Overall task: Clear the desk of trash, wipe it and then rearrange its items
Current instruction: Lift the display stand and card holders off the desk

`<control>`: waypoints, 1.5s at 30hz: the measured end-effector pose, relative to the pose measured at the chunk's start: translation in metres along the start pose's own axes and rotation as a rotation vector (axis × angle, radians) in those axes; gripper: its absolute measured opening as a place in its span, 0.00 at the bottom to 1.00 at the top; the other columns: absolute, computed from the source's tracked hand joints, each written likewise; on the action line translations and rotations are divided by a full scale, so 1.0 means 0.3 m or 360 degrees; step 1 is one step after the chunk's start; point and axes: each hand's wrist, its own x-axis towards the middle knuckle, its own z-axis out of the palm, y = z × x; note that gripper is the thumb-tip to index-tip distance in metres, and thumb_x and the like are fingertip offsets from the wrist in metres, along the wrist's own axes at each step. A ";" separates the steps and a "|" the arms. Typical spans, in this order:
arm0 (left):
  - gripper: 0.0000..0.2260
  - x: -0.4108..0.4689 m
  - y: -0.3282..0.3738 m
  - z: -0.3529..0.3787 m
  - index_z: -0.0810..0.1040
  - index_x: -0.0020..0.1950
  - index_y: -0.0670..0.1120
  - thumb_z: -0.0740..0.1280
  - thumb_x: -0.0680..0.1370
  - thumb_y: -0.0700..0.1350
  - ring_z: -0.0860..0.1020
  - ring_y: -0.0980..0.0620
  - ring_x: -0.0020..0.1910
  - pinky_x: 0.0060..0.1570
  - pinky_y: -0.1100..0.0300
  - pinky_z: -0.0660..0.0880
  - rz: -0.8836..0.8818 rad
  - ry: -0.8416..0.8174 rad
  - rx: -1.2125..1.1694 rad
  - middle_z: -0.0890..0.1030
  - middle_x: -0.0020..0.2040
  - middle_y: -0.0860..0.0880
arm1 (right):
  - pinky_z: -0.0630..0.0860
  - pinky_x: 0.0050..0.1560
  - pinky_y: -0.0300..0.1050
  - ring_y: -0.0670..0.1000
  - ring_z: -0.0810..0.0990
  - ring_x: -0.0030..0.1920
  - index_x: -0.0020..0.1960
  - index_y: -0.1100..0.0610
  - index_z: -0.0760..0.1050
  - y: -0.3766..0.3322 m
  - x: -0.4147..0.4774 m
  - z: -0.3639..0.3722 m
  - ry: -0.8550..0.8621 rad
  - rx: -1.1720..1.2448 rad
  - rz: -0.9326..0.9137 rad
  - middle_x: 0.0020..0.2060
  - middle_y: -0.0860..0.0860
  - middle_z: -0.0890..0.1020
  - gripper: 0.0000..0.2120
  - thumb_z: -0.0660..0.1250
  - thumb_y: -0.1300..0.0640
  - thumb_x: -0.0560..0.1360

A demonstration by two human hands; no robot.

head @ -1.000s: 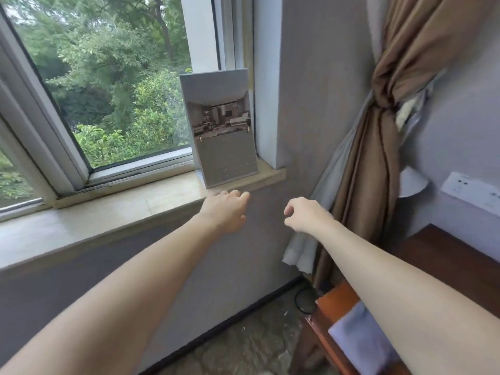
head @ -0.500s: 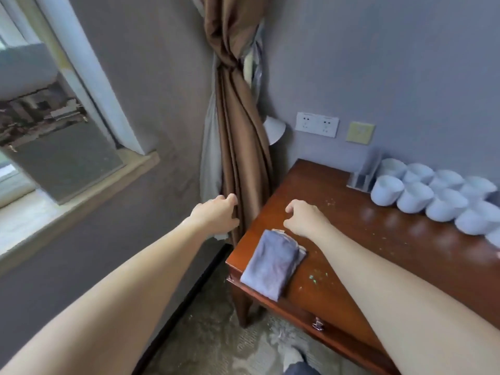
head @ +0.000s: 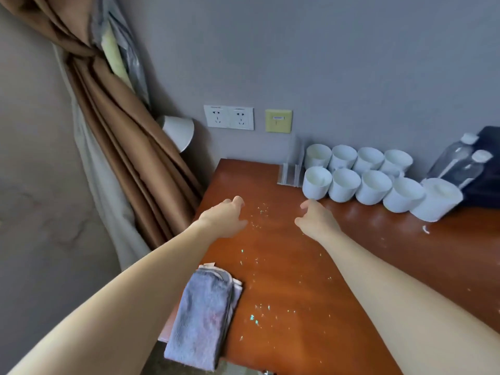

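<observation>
A reddish wooden desk [head: 297, 266] fills the lower right. Small pale crumbs and bits of trash [head: 257, 315] are scattered over its left half. A folded grey-blue cloth [head: 203, 315] lies at the desk's front left corner, hanging a little over the edge. My left hand [head: 226, 216] and my right hand [head: 316, 219] hover over the back left of the desk, fingers loosely curled, holding nothing. Several white cups [head: 359, 174] stand in two rows along the wall.
A clear plastic stand [head: 290, 169] sits left of the cups. Two water bottles [head: 460, 163] and a dark object stand at the far right. A knotted brown curtain [head: 116, 125] hangs left of the desk. Wall sockets [head: 228, 117] are above the desk.
The view has swung right from the window sill to the desk. Both hands moved with it and now hover over the desk top instead of near the sill.
</observation>
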 end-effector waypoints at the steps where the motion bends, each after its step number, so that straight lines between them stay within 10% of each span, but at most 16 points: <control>1: 0.24 0.054 0.019 -0.003 0.64 0.72 0.48 0.64 0.79 0.53 0.77 0.45 0.57 0.58 0.47 0.75 0.0003 -0.0015 -0.0030 0.74 0.63 0.44 | 0.76 0.52 0.48 0.54 0.78 0.57 0.72 0.53 0.65 0.009 0.046 -0.025 0.0005 0.0001 0.0012 0.64 0.52 0.75 0.23 0.63 0.55 0.77; 12: 0.17 0.575 0.167 -0.036 0.70 0.66 0.53 0.61 0.78 0.53 0.79 0.47 0.52 0.57 0.49 0.77 -0.0160 -0.0057 -0.0402 0.79 0.58 0.50 | 0.74 0.53 0.48 0.58 0.76 0.58 0.67 0.56 0.70 0.007 0.576 -0.186 0.0024 0.0051 0.0066 0.59 0.56 0.78 0.22 0.67 0.50 0.77; 16: 0.18 0.725 0.212 -0.025 0.72 0.65 0.53 0.60 0.78 0.59 0.78 0.45 0.54 0.55 0.51 0.75 -0.0238 -0.0076 -0.0327 0.79 0.58 0.50 | 0.71 0.42 0.47 0.55 0.77 0.46 0.52 0.54 0.73 -0.027 0.717 -0.184 0.0024 -0.0141 -0.0067 0.37 0.47 0.75 0.15 0.67 0.43 0.75; 24: 0.15 0.896 0.282 -0.002 0.73 0.49 0.47 0.58 0.80 0.58 0.79 0.44 0.48 0.52 0.52 0.76 -0.0230 -0.0098 -0.0439 0.79 0.48 0.48 | 0.66 0.32 0.44 0.56 0.75 0.38 0.35 0.55 0.64 -0.039 0.824 -0.137 0.0014 -0.0344 -0.0041 0.29 0.50 0.72 0.18 0.66 0.47 0.76; 45: 0.19 0.206 -0.244 -0.151 0.77 0.51 0.46 0.56 0.70 0.56 0.82 0.45 0.45 0.52 0.50 0.79 -0.0903 0.0360 -0.0994 0.83 0.46 0.47 | 0.69 0.34 0.42 0.58 0.78 0.41 0.58 0.62 0.75 -0.519 0.401 0.059 -0.0091 -0.0184 -0.0566 0.52 0.59 0.82 0.15 0.63 0.52 0.79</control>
